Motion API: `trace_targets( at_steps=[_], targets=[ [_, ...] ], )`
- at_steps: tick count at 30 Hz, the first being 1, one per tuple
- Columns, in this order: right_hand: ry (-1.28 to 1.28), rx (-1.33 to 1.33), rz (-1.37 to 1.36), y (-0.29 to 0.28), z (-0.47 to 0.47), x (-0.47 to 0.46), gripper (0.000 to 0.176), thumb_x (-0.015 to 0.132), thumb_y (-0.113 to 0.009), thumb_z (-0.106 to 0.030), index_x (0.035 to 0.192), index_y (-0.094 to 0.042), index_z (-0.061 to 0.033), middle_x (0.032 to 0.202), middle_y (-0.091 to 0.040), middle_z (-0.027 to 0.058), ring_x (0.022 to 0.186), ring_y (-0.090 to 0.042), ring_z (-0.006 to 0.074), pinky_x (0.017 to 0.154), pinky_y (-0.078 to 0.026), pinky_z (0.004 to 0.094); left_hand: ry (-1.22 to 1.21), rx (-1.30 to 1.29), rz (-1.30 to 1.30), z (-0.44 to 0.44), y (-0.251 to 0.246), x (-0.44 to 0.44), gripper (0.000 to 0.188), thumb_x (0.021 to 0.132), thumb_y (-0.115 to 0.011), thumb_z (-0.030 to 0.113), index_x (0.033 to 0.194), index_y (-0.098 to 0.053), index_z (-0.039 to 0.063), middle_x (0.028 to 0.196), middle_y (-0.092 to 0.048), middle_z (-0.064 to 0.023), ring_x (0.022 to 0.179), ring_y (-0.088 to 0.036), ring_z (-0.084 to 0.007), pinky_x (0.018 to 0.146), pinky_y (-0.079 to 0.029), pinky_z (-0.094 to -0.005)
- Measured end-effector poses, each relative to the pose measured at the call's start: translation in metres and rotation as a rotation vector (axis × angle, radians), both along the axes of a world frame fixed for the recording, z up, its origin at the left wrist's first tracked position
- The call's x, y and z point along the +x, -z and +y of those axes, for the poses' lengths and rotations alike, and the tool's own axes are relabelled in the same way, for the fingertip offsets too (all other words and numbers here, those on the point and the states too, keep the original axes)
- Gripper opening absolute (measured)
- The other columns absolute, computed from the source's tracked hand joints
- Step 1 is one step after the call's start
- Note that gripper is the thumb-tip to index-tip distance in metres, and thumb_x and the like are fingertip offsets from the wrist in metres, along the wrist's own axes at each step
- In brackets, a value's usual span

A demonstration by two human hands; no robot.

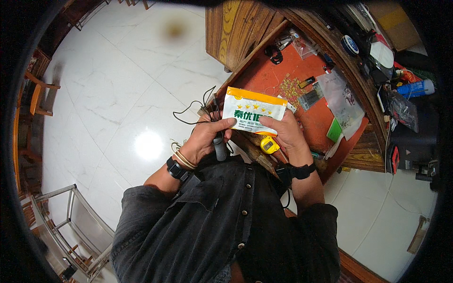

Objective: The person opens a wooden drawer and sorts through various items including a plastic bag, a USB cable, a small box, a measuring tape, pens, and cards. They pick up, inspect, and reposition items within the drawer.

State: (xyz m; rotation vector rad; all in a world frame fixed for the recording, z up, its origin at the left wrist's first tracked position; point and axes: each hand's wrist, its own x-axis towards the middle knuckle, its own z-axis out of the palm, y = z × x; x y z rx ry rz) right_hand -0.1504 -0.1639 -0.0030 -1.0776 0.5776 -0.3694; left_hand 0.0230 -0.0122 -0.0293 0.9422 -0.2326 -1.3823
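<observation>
A white printed packet (254, 106) with an orange top band and green lettering is held flat above an open drawer. My left hand (207, 132) grips its left edge, thumb on the front. Around the same hand hangs a looped black cable (191, 103), and a dark grey cylindrical piece (219, 149) dangles below the fingers; whether the hand grips the cable cannot be made out. My right hand (286, 131) pinches the packet's lower right side. Just beneath lies a yellow tape measure (269, 145), at the near end of the drawer.
The wooden drawer (244, 65) has a red bottom with scattered small seeds or pellets (293, 88), a clear plastic bag (341, 102) and black clips (274, 55). Clutter covers the desk to the right, including a blue tube (416, 87). A metal-framed stand (70, 212) is at lower left.
</observation>
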Motion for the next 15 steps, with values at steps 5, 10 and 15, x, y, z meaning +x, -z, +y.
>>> trace_targets(
  at_steps=[5, 10, 15],
  targets=[
    [-0.017, 0.002, -0.015, -0.0017, -0.0008, 0.0003, 0.04, 0.085, -0.066, 0.001, 0.124, -0.055, 0.0067, 0.115, -0.066, 0.0153, 0.1, -0.066, 0.0226, 0.088, -0.055, 0.0355, 0.045, 0.003, -0.02, 0.0042, -0.0005, 0.0018, 0.011, 0.088, -0.07, 0.009, 0.095, -0.065, 0.002, 0.07, -0.064, -0.0027, 0.054, -0.058, -0.0085, 0.048, -0.047, -0.0219],
    [-0.015, 0.024, -0.02, -0.0008, -0.0008, -0.0002, 0.04, 0.085, -0.065, 0.002, 0.124, -0.055, 0.0066, 0.116, -0.065, 0.0156, 0.1, -0.066, 0.0228, 0.088, -0.055, 0.0365, 0.057, 0.035, -0.049, 0.0039, 0.0044, 0.0013, 0.01, 0.087, -0.07, 0.008, 0.092, -0.064, 0.002, 0.072, -0.065, -0.0036, 0.056, -0.058, -0.0094, 0.05, -0.047, -0.0231],
    [0.042, 0.044, 0.008, 0.0058, 0.0006, -0.0035, 0.039, 0.086, -0.066, 0.001, 0.123, -0.055, 0.0062, 0.114, -0.066, 0.0148, 0.1, -0.066, 0.0222, 0.086, -0.056, 0.035, -0.019, 0.036, -0.079, 0.0034, 0.0072, -0.0029, 0.01, 0.085, -0.072, 0.006, 0.088, -0.063, 0.004, 0.071, -0.065, -0.0028, 0.055, -0.058, -0.0095, 0.05, -0.047, -0.023]
  ],
)
